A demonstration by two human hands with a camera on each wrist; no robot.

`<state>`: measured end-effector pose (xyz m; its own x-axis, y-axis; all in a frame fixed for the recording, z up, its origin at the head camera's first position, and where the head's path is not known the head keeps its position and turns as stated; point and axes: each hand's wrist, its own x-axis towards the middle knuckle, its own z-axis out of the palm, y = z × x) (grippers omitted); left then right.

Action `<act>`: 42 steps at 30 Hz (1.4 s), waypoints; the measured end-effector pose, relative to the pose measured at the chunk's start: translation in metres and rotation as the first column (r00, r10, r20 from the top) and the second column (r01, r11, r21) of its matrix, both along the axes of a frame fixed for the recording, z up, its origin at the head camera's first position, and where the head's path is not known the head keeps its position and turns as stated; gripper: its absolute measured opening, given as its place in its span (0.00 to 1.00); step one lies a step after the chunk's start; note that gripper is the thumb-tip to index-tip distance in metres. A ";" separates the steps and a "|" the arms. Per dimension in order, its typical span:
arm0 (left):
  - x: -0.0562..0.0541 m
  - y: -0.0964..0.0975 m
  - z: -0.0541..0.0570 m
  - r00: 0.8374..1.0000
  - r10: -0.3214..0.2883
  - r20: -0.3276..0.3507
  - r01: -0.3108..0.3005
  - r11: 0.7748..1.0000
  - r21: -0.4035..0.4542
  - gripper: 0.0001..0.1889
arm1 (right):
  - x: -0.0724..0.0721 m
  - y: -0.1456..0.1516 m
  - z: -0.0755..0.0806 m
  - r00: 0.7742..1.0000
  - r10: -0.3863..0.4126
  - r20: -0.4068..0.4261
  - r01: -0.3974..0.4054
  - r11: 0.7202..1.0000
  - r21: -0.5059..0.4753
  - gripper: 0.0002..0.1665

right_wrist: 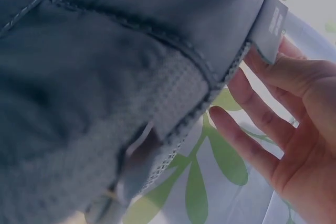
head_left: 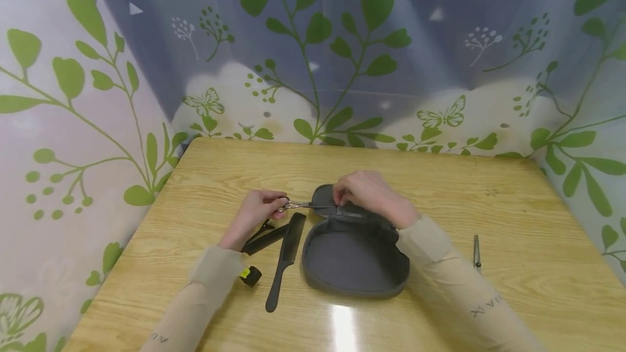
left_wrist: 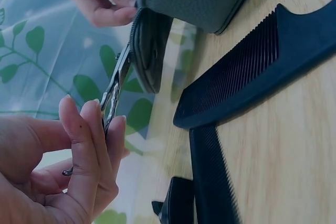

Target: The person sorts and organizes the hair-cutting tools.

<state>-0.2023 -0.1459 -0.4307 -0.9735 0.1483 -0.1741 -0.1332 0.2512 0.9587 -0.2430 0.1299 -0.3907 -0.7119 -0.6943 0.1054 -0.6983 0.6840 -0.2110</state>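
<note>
A pair of metal scissors is held by its finger loops in my left hand. Its blades point right, over the raised lid of a dark grey zip case. In the left wrist view the scissors' blades run along the lid's zipped edge, their tips hidden. My right hand is at the lid's inner side, thumb and forefinger pinching a small flap. The right wrist view shows that grey flap with pale print, at the thumb; the other fingers are spread.
Left of the case lie a black handled comb, a second black comb, a black clip and a small black object with a yellow label. A slim metal tool lies right on the wooden table. Leaf-patterned curtains surround it.
</note>
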 end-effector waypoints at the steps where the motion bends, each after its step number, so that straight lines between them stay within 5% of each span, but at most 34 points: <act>1: -0.001 0.002 0.000 1.000 -0.003 0.004 0.003 1.000 -0.004 0.19 | 0.000 0.000 0.000 1.000 0.000 -0.002 0.000 1.000 0.004 0.11; 13: -0.005 0.027 0.001 0.995 -0.098 -0.011 0.097 0.995 -0.036 0.19 | 0.001 0.000 0.001 1.000 -0.004 -0.007 0.004 1.000 -0.007 0.11; 21: -0.009 0.013 0.004 0.943 -0.333 -0.009 0.330 0.937 -0.116 0.30 | 0.001 0.000 0.000 1.000 -0.012 -0.012 0.012 1.000 -0.009 0.11; 31: -0.013 0.016 0.004 0.956 -0.292 0.000 0.290 0.948 -0.135 0.27 | 0.002 -0.001 0.001 1.000 -0.011 -0.004 0.011 1.000 -0.007 0.10; 42: -0.017 0.029 0.011 0.958 -0.287 0.030 0.285 0.925 -0.250 0.25 | 0.001 -0.001 -0.002 0.999 -0.002 -0.035 0.002 1.000 -0.004 0.11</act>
<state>-0.2197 -0.1169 -0.4199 -0.8975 0.3731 -0.2352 -0.0142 0.5085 0.8610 -0.2421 0.1291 -0.3923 -0.7091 -0.6924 0.1332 -0.7040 0.6846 -0.1890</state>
